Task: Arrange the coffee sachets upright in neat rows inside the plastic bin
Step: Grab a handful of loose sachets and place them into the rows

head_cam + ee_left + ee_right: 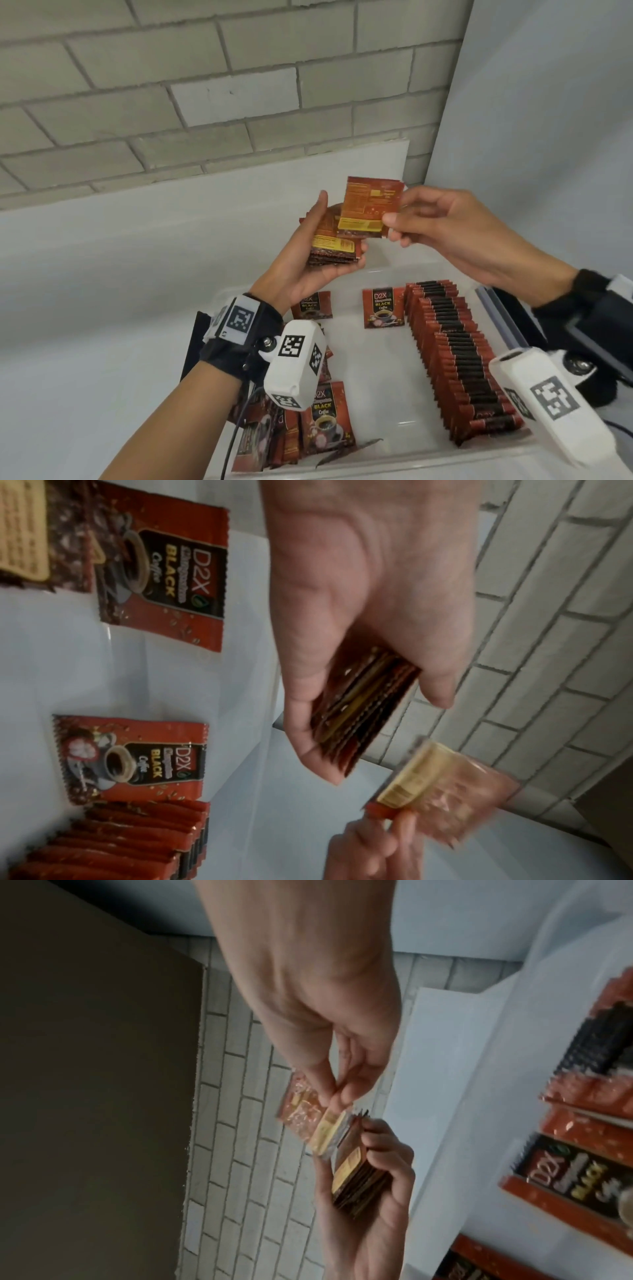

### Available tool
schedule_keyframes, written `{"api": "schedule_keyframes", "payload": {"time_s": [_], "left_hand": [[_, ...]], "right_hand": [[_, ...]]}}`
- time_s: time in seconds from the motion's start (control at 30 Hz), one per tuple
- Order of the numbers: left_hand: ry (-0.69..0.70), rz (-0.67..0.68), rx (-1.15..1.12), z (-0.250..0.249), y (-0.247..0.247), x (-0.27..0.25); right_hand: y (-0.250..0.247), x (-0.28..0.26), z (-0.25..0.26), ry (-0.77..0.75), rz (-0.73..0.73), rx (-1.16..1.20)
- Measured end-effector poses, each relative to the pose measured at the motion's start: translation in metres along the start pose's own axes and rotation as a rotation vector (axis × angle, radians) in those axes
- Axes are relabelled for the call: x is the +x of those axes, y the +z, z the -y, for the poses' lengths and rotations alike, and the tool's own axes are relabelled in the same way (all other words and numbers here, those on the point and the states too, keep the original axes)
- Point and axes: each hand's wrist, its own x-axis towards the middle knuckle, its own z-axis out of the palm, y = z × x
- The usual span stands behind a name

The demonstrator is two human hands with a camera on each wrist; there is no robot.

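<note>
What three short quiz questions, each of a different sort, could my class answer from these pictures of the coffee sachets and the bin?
1. True or false: the right hand pinches a single sachet above the bin.
2. What does the left hand hold? A) a stack of sachets B) a cup C) nothing
3. Fill in: the finished upright row stands along the bin's ______ side in the head view.

Key: 1 true; 2 A; 3 right.
</note>
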Motion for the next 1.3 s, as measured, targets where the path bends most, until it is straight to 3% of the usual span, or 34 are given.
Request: {"api": "schedule_keyframes", "payload": {"time_s": [0.13,0.4,0.53,0.63,0.77,0.93,1.03,1.17,1.3], "left_hand": [[-0.036,0.029,-0.044,0.002,0.001,0.0],[0.062,0.038,-0.033,0.005,-0.001,0.001],[0.185,-0.001,-0.122,0.004,0.0,0.001],[0.267,0.002,-0.17,0.002,-0.002,0.002],[0.302,0.01,-0.169,0.003,-0.003,0.003],[0.289,0.001,-0.127,0.003,-0.003,0.003],[0.31,-0.038,-0.212,0.0,-0.004,0.005],[0.316,-0.11,-0.272,-0.001,-0.008,0.007],[0.293,-0.116,-0.248,0.0,-0.006,0.006]], "right_hand": [[0.0,-0.003,0.001,-0.173,0.021,-0.113],[-0.005,0.0,-0.011,-0.215,0.046,-0.408],[-0.002,0.001,-0.009,0.015,-0.017,-0.019],[0.0,-0.004,-0.005,0.218,0.108,0.176],[0.009,-0.007,-0.006,0.262,0.198,0.187],[0.011,0.002,-0.006,0.233,0.082,0.236],[-0.003,0.005,0.003,0.211,0.133,0.012],[-0.01,0.008,0.011,0.233,0.366,-0.534],[0.003,0.017,0.002,0.127,0.521,-1.035]]}}
